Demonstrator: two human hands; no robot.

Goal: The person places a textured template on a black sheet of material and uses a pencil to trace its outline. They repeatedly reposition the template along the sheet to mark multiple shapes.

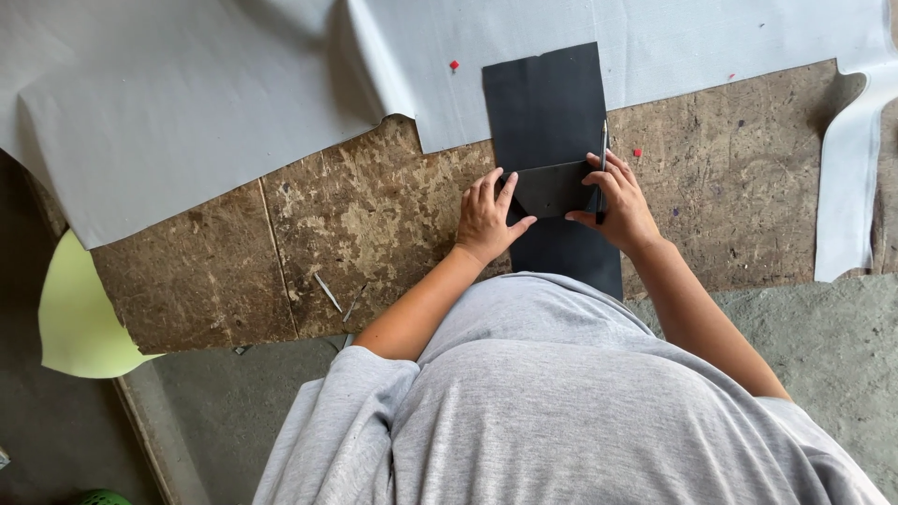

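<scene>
Pinched in the grip of my right hand (625, 198) is a thin, dark pen (602, 166), held upright along my fingers while those fingertips are also pressing down on the right edge of a small black template (552, 188). My left hand (486, 217) is lying flat with its grip open, fingers spread and pressing the left end of that same template; nothing is being held in it. The template is a smooth, matte, roughly rectangular piece with a slightly angled upper edge, and it is sitting across the middle of a long black sheet (545, 108), a flat rectangular strip running away from me, its near end disappearing behind my grey shirt (561, 411).

Both pieces are resting on a worn wooden tabletop (355, 224), rough chipboard with flaking pale patches, scratches and a seam running through it. The far end of the black sheet is overlapping a large pale grey sheet (187, 103) of smooth, leather-like material, creased in places and cut with a stepped edge. A thin metal sliver (328, 292) is lying on the board to my left, well apart from my hands. A light green, rounded piece (75, 323) is hanging past the tabletop's left edge.
</scene>
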